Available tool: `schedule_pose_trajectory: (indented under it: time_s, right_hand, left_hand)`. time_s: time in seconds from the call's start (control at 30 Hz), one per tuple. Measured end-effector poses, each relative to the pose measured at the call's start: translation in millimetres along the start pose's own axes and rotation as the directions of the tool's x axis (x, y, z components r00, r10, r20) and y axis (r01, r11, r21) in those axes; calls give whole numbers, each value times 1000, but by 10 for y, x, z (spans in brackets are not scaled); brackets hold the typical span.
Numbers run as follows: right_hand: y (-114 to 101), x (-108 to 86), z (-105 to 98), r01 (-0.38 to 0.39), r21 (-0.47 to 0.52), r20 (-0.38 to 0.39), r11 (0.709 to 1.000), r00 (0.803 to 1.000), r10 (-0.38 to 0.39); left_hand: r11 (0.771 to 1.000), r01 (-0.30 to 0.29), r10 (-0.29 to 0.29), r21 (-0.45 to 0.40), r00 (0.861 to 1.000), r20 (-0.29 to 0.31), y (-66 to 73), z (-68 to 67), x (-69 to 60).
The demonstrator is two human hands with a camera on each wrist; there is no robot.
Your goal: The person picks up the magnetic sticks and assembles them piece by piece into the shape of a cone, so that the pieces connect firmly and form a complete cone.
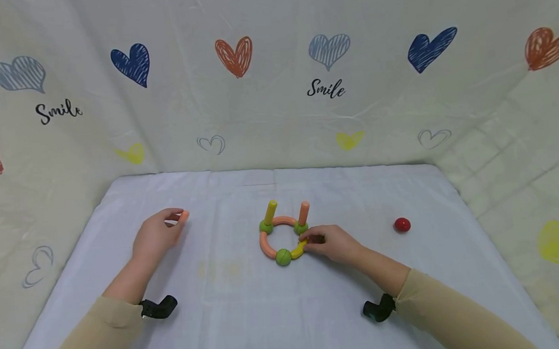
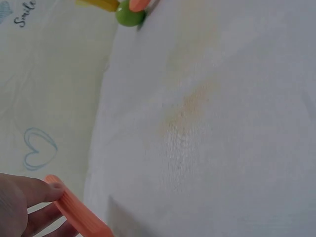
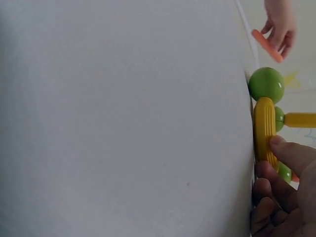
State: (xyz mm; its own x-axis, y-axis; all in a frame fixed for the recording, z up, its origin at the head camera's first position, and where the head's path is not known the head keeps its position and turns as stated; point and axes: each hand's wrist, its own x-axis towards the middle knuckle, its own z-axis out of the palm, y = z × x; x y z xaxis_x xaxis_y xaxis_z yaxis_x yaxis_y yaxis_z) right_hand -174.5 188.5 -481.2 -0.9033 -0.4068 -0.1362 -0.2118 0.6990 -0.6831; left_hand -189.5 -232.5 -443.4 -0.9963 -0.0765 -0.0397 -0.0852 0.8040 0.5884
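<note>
A ring of curved rods joined by green balls lies on the table. Its rods are orange, and one curved yellow rod point(image 3: 264, 131) is at the near right. From two green balls at the back rise a yellow stick point(image 1: 270, 212) and an orange stick point(image 1: 304, 213). My right hand point(image 1: 334, 243) pinches the curved yellow rod between thumb and fingers. The front green ball point(image 1: 283, 257) sits beside it. Off to the left, my left hand point(image 1: 157, 235) holds a ridged orange stick point(image 2: 76, 210) between thumb and fingers, apart from the ring.
A small red ball point(image 1: 402, 224) lies on the right part of the white-covered table point(image 1: 249, 315). Behind the table hangs a pale cloth point(image 1: 275, 110) printed with hearts and words. Each wrist wears a black camera, such as the left one point(image 1: 160, 307).
</note>
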Motion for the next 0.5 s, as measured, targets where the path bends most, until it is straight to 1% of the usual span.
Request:
schedule_pose_trajectory:
  time_s: [0.1, 0.2, 0.3, 0.4, 0.5]
  right_hand:
    - [6, 0, -1, 3, 2, -3, 1000, 1000, -3]
    - [9, -4, -8, 14, 20, -6, 1000, 1000, -14]
    - [11, -7, -14, 22, 34, -3, 999, 1000, -22]
    - [13, -9, -13, 21, 34, -4, 999, 1000, -20]
    - [12, -15, -14, 13, 30, -7, 999, 1000, -13]
  left_hand:
    - [999, -9, 9, -46, 1000, -6, 58, 11, -61]
    - [995, -15, 17, -98, 1000, 14, 121, 27, -125]
    - [990, -4, 10, -142, 999, 41, 188, 51, -191]
    - [986, 6, 2, -169, 999, 49, 259, 88, -255]
    - [982, 4, 6, -190, 999, 50, 335, 133, -322]
